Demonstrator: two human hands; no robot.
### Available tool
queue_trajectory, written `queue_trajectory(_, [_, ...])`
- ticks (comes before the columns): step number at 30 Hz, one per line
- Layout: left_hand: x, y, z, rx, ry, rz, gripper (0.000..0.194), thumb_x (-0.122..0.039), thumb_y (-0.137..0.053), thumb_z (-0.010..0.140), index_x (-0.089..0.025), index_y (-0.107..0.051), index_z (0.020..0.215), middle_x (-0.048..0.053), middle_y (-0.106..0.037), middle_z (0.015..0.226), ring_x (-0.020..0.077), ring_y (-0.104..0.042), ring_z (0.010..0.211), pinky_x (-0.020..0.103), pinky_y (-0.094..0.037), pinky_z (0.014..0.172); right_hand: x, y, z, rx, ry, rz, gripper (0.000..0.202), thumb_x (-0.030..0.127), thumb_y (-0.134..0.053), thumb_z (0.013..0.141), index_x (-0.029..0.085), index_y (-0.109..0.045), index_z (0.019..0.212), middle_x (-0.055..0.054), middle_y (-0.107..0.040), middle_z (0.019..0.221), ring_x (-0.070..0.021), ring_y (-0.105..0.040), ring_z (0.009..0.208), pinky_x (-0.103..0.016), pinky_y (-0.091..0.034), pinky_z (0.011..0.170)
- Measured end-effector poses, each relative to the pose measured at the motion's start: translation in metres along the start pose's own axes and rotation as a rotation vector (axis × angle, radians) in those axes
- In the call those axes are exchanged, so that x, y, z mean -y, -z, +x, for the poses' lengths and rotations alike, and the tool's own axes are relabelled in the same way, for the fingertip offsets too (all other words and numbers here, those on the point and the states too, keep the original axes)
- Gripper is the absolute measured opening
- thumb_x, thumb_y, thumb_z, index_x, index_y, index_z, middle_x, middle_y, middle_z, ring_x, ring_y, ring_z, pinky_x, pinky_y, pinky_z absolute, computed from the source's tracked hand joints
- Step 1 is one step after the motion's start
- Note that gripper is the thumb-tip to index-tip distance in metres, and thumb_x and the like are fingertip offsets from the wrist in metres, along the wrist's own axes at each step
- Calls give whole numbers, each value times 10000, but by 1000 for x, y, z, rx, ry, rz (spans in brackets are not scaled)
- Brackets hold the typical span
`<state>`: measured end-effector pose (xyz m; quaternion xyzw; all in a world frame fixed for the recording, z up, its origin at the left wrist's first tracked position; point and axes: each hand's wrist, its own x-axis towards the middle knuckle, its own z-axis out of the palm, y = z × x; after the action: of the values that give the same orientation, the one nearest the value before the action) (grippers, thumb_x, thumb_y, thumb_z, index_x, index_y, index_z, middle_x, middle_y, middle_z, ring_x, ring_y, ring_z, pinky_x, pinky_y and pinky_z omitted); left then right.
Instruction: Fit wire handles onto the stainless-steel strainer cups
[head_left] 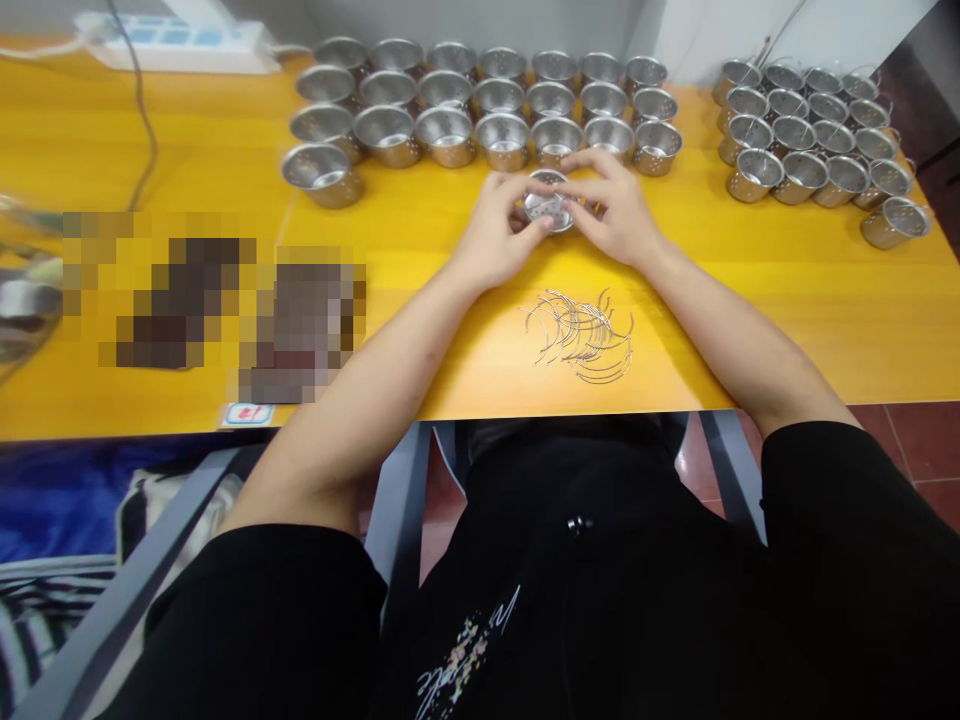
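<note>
A small perforated metal bucket (550,208) is between my hands over the yellow table, its open mouth turned toward me. My left hand (504,225) wraps round its left side, thumb at the near rim. On the right side, the fingers of my right hand (611,205) are bent against the rim; whether they also pinch a wire is too small to make out. Nearer to me lies a loose heap of curved wire handles (581,335).
Rows of metal buckets (446,135) without handles stand at the back. More buckets (801,178), with wire handles, stand in rows on the right. A white power strip (191,45) and cable lie back left. Two blurred-out dark items (300,330) lie to the left.
</note>
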<state>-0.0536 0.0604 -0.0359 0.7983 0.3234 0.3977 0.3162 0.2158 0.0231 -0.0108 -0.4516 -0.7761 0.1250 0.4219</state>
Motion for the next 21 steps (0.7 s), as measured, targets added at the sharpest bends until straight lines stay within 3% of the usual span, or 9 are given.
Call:
queue_trajectory(5, [-5, -1, -3, 12, -19, 15, 543, -537, -977, 1075, -335, -828, 1556, 189, -741, 1616, 450, -801, 1429, 661, -723, 1298, -5, -3, 0, 5, -11, 7, 647, 905, -832, 1169, 304, -933, 1389, -188, -848, 1594, -380, -890, 1198, -590, -840, 1054])
queue_trajectory(11, [-12, -3, -4, -6, 0, -23, 560, -453, -952, 1098, -303, -719, 1585, 188, -781, 1685, 437, -798, 1514, 626, -707, 1325, -17, -4, -2, 2, 28, -26, 727, 990, -714, 1198, 297, -879, 1341, -173, -815, 1601, -284, -833, 985, -557, -829, 1036])
queue_trajectory(14, [-8, -3, -2, -39, 37, -71, 528, -471, -953, 1105, -309, -691, 1534, 174, -818, 1618, 415, -827, 1460, 629, -696, 1341, -17, -4, -2, 3, 19, -28, 701, 972, -731, 1195, 295, -867, 1314, -166, -827, 1563, -294, -811, 1012, -550, -823, 1048])
queue_trajectory(21, [-3, 4, 0, -81, 28, 21, 324, -505, -1005, 1021, -325, -831, 1227, 162, -799, 1468, 463, -772, 1449, 689, -701, 1347, -6, -3, 2, 15, 9, -18, 544, 845, -787, 1202, 308, -868, 1159, -170, -849, 1468, -387, -830, 1284, -593, -783, 1191])
